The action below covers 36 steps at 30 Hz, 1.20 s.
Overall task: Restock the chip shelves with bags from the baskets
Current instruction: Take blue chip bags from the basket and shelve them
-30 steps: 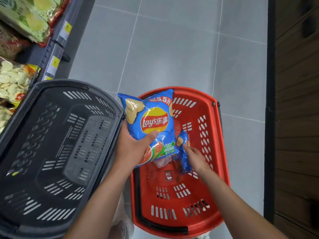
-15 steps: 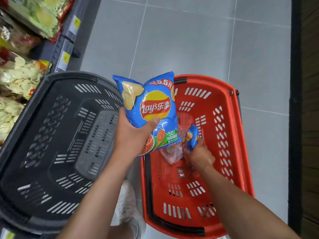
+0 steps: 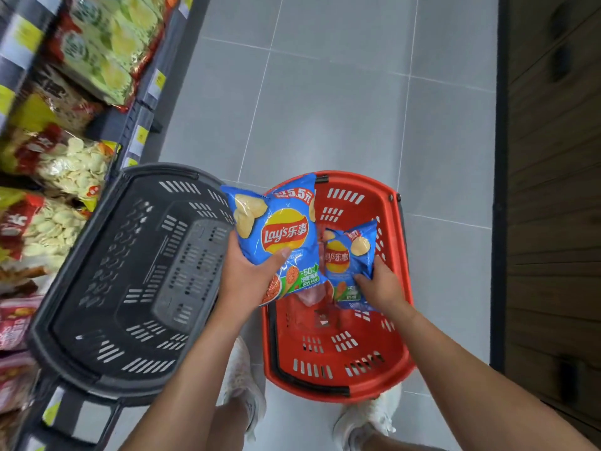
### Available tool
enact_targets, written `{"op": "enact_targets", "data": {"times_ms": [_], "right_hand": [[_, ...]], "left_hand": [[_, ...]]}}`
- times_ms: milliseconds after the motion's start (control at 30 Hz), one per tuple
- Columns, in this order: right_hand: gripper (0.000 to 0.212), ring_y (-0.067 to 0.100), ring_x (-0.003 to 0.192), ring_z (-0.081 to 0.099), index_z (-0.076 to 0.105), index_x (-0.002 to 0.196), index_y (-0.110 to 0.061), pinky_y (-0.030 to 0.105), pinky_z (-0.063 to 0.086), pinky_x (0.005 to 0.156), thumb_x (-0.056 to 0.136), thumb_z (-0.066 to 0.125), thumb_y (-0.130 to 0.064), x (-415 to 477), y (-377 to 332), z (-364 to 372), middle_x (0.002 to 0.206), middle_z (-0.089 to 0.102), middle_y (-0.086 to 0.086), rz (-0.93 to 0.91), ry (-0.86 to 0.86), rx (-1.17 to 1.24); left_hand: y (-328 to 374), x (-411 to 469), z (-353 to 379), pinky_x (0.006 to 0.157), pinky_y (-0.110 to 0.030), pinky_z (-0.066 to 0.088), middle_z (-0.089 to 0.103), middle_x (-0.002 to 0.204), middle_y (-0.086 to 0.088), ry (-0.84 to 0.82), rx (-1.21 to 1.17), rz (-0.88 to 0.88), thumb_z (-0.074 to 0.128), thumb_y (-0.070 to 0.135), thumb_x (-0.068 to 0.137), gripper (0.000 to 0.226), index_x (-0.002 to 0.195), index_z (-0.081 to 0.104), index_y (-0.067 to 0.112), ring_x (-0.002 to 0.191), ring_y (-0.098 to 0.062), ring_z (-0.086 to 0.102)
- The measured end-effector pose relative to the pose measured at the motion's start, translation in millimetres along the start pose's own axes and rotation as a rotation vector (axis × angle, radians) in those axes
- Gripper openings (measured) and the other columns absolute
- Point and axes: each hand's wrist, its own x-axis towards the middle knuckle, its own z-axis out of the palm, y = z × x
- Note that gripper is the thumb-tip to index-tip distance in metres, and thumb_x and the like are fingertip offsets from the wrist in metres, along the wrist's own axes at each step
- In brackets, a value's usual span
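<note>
My left hand (image 3: 250, 275) grips a large blue Lay's chip bag (image 3: 276, 229) by its lower edge, holding it up between the two baskets. My right hand (image 3: 380, 284) grips a smaller blue Lay's bag (image 3: 349, 255), lifted above the floor of the red basket (image 3: 395, 320). A pale wrapper lies on the red basket's bottom under the bags, partly hidden. The black basket (image 3: 107, 320) sits left of the red one, with nothing in it.
Shelves (image 3: 143, 122) run along the left edge, stocked with green, yellow and red snack bags (image 3: 65, 164) and yellow price tags. Grey tiled floor (image 3: 325, 102) stretches ahead. A dark wooden wall (image 3: 553, 222) bounds the right. My white shoes stand below the baskets.
My right hand has pulled the small blue bag up out of the red basket, its front now showing. The left hand keeps holding the large bag. The view tilted up toward the shelves.
</note>
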Motion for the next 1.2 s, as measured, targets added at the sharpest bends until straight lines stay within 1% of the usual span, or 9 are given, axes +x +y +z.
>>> {"op": "enact_targets", "data": {"times_ms": [233,467,600,667,800,900,1033,1133,1200], "right_hand": [[0.032,0.025,0.103,0.069,0.063,0.124,-0.013,0.037,0.054,0.085,0.092,0.067,-0.014,-77,-89,-94,0.111,0.073,0.001,-0.122,0.143,0.173],[0.02,0.017,0.095,0.072,0.06,0.104,-0.031,0.042,0.059,0.083,0.096,0.066,-0.013,-178,-216,-208,0.102,0.073,-0.008,-0.218,0.267,0.308],[0.026,0.015,0.091,0.07,0.054,0.095,-0.032,0.023,0.053,0.068,0.098,0.064,-0.009,-244,-292,-281,0.094,0.068,-0.012,-0.3,0.356,0.362],[0.024,0.011,0.091,0.069,0.056,0.099,-0.029,0.016,0.053,0.066,0.098,0.063,-0.007,-277,-325,-317,0.096,0.068,-0.013,-0.34,0.403,0.404],[0.024,0.008,0.095,0.071,0.061,0.114,-0.02,0.033,0.059,0.084,0.097,0.062,-0.003,-330,-381,-384,0.105,0.073,-0.009,-0.483,0.486,0.449],[0.03,-0.007,0.088,0.07,0.06,0.116,-0.02,0.015,0.054,0.075,0.099,0.057,0.005,-364,-421,-422,0.106,0.072,-0.013,-0.601,0.483,0.478],[0.031,-0.001,0.094,0.071,0.06,0.115,-0.025,0.017,0.055,0.079,0.1,0.056,0.003,-389,-457,-461,0.111,0.073,-0.006,-0.744,0.461,0.455],[0.027,0.009,0.1,0.072,0.06,0.119,-0.02,0.028,0.059,0.084,0.1,0.058,0.0,-398,-476,-481,0.116,0.073,0.0,-0.843,0.415,0.445],[0.025,0.004,0.095,0.073,0.059,0.12,-0.016,0.022,0.059,0.077,0.101,0.057,-0.001,-404,-485,-489,0.114,0.073,-0.001,-0.884,0.354,0.464]], "left_hand": [[107,-15,-36,0.077,-0.014,0.056,0.071,0.11,0.009,-0.018,0.029,0.035,0.089,0.002,0.077,0.059,0.121,0.054,0.02,0.087,0.009,0.07],[271,-25,-94,0.087,-0.032,0.057,0.072,0.114,0.012,-0.095,0.083,0.125,0.096,0.024,0.073,0.069,0.129,0.055,0.025,0.1,-0.002,0.071],[380,-37,-120,0.076,-0.022,0.053,0.069,0.106,0.019,-0.119,0.093,0.247,0.092,0.02,0.077,0.06,0.121,0.053,0.03,0.086,0.01,0.068],[431,-44,-132,0.075,-0.019,0.052,0.068,0.107,0.018,-0.139,0.087,0.305,0.091,0.02,0.078,0.061,0.123,0.051,0.03,0.092,0.006,0.066],[520,-60,-148,0.079,-0.021,0.055,0.071,0.109,0.014,-0.19,0.069,0.444,0.094,0.019,0.075,0.062,0.12,0.055,0.034,0.094,0.001,0.07],[574,-79,-157,0.09,-0.031,0.058,0.072,0.113,0.006,-0.207,0.039,0.51,0.093,0.014,0.075,0.061,0.121,0.056,0.027,0.096,-0.002,0.071],[617,-103,-173,0.096,-0.038,0.055,0.073,0.121,0.004,-0.134,-0.006,0.612,0.091,0.049,0.055,0.087,0.131,0.056,0.025,0.109,-0.014,0.071],[634,-122,-187,0.096,-0.041,0.057,0.074,0.117,0.007,-0.062,-0.015,0.63,0.097,0.039,0.064,0.077,0.129,0.057,0.027,0.105,-0.011,0.072],[640,-141,-192,0.093,-0.037,0.058,0.073,0.114,0.01,-0.013,-0.03,0.646,0.096,0.025,0.072,0.068,0.127,0.057,0.029,0.1,-0.006,0.072]]}}
